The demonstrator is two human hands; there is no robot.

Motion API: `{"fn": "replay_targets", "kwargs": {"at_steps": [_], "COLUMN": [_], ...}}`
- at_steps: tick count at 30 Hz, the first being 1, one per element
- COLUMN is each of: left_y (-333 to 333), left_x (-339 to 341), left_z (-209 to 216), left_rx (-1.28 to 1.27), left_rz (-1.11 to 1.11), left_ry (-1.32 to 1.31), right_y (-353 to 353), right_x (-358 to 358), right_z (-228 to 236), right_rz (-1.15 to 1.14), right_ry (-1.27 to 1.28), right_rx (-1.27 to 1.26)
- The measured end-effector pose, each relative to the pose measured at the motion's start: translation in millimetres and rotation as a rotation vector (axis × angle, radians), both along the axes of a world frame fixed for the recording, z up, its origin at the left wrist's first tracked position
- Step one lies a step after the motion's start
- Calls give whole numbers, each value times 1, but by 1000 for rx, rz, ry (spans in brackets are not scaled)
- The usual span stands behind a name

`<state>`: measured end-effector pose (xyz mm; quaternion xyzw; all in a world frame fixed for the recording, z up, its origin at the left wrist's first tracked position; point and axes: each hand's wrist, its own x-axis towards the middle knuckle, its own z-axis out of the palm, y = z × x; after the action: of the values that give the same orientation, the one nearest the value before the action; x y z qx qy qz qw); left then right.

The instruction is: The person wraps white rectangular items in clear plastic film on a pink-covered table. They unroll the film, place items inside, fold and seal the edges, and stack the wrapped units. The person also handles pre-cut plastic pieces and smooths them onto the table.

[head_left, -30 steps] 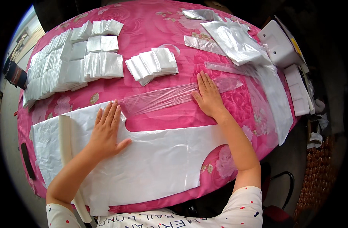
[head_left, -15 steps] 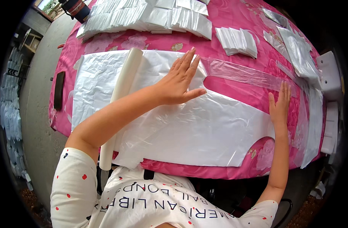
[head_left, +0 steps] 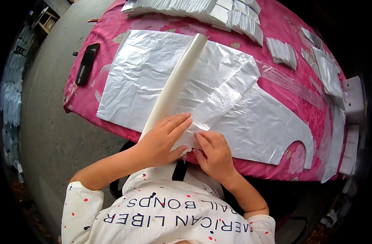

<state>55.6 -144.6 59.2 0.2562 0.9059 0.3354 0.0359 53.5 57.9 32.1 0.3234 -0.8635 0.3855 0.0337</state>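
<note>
A large white plastic sheet lies spread on the pink flowered tablecloth. A long cream-coloured roll runs diagonally across it toward me. My left hand rests flat on the near end of the roll and the sheet's edge. My right hand pinches the near corner of a folded-over strip of the sheet, which reaches from that corner up to the right.
Stacks of folded white packets line the table's far edge, with a smaller stack to the right. A black flat object lies at the left table edge. Clear film and silvery bags sit at right. Grey floor lies to the left.
Both hands have come back to the near table edge. My right hand left the far right of the sheet and now grips a corner; part of the sheet is folded over.
</note>
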Motion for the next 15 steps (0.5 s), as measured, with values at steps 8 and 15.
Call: {"fn": "replay_targets", "kwargs": {"at_steps": [8,15], "left_y": [-7,-32], "left_x": [15,16], "left_z": [-14,-2], "left_rx": [-230,-250], "left_rz": [-44,167], "left_ry": [125,182], "right_y": [-3,-3], "right_x": [-51,-43], "right_z": [10,6], "right_rz": [-77,-58], "right_ry": [287,263], "right_rx": [184,190]}}
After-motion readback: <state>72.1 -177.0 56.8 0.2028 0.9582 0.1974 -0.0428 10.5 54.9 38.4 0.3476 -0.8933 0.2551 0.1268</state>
